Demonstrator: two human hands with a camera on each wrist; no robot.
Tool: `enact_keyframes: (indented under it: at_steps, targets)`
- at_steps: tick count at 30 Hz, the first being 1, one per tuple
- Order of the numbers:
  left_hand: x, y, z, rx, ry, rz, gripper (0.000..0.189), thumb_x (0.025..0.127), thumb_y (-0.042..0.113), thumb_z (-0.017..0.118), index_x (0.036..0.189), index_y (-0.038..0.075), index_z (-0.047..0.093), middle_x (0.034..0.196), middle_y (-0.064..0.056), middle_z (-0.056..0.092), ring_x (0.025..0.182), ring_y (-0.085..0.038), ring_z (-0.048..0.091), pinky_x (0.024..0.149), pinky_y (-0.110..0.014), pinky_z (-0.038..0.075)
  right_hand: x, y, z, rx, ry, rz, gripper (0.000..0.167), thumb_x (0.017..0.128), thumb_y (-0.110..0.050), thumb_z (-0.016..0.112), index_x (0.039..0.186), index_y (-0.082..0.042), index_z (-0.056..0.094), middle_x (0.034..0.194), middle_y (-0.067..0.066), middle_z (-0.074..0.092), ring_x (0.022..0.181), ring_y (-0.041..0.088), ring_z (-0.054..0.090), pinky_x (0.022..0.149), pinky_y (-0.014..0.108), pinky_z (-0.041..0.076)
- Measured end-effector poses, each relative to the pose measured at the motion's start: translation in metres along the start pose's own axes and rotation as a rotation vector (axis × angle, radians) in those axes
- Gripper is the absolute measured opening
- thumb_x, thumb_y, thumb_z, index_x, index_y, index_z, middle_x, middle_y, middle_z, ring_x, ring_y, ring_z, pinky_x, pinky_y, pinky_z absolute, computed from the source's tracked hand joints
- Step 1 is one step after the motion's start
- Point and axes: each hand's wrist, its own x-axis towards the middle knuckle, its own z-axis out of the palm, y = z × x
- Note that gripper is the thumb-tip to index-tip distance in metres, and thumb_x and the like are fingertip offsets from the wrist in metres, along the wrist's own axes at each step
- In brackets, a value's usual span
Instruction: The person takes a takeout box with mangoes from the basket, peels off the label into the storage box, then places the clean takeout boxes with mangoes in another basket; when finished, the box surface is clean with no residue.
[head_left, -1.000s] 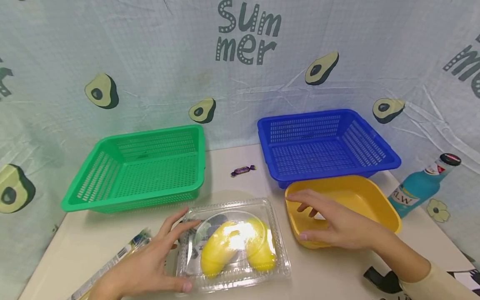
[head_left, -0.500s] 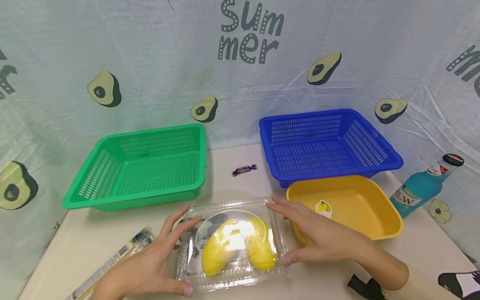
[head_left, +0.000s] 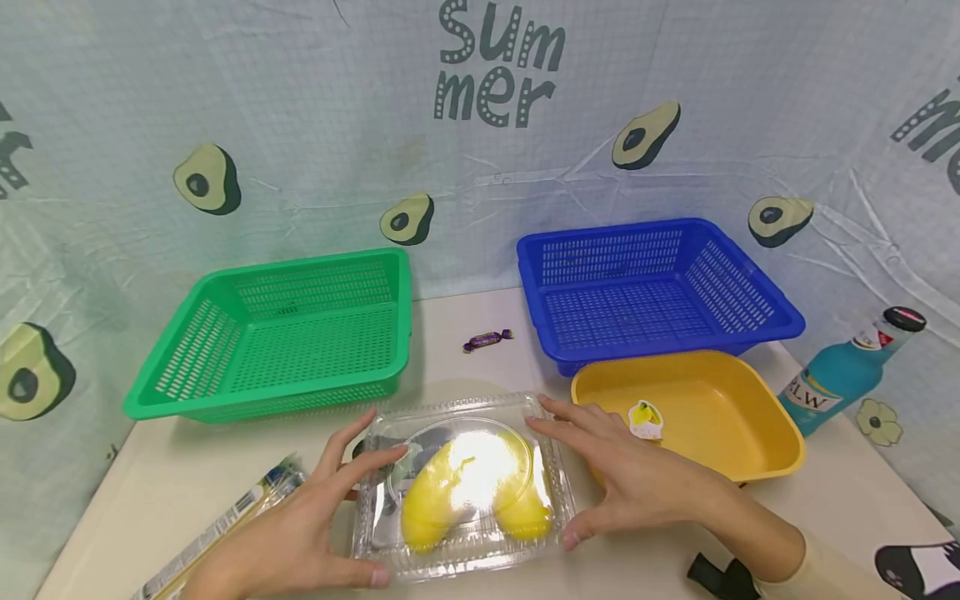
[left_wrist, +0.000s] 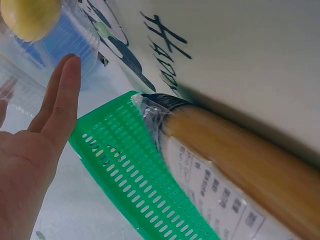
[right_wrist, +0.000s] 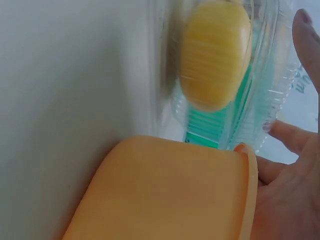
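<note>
A clear plastic clamshell box point(head_left: 465, 407), its lid down, lies in front of me in the head view. Through the lid show two smooth yellow fruit-shaped pieces point(head_left: 427, 510), partly washed out by glare. My left hand point(head_left: 300, 521) is at the box's left side, fingers extended over the edge and thumb by the near corner. On the opposite side, my right hand point(head_left: 637, 475) has its fingertips at the right rim and its thumb lower down. Both hands' fingers are mostly straight. In the right wrist view, one yellow piece point(right_wrist: 215, 55) shows through the box wall.
A green basket point(head_left: 315, 385) stands back left, a blue basket point(head_left: 660, 343) back right. The yellow tub point(head_left: 720, 417) sits beside my right hand, near a blue bottle point(head_left: 836, 379). A purple-wrapped candy point(head_left: 487, 340) lies behind the box; a long plastic-wrapped packet point(head_left: 225, 525) lies left.
My right hand has moved left from over the yellow tub to the box's right edge. My left hand has stayed about where it was at the left edge.
</note>
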Motion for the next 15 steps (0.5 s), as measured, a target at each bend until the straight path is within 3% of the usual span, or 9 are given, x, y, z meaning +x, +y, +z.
enact_keyframes:
  at_steps: [8,12,15]
  targets:
    - [0.005,0.017,-0.013,0.086,0.112,-0.007,0.097,0.071,0.046,0.094,0.154,0.031,0.045,0.172,-0.002,0.003,0.12,-0.021,0.057,0.081,-0.036,0.057,-0.002,-0.001,-0.013,0.086,0.043,-0.007,0.11,0.072,-0.06,0.085,0.162,-0.037,0.027,0.172,-0.002,0.013,0.153,0.039,0.026,0.107,0.069,0.041]
    - [0.015,0.022,-0.017,0.118,0.18,0.035,0.097,0.067,0.046,0.096,0.151,0.03,0.05,0.172,-0.004,0.008,0.126,-0.018,0.052,0.085,-0.033,0.055,-0.005,-0.001,-0.028,0.111,0.081,-0.035,0.107,0.073,-0.052,0.089,0.161,-0.035,0.031,0.173,-0.005,0.012,0.155,0.034,0.024,0.106,0.068,0.043]
    - [0.026,0.023,-0.02,0.1,0.195,0.073,0.096,0.068,0.044,0.096,0.151,0.03,0.05,0.172,-0.004,0.008,0.126,-0.017,0.051,0.085,-0.032,0.054,-0.008,0.001,-0.042,0.112,0.116,-0.074,0.104,0.073,-0.046,0.091,0.16,-0.032,0.036,0.173,-0.002,0.014,0.156,0.03,0.023,0.107,0.066,0.043]
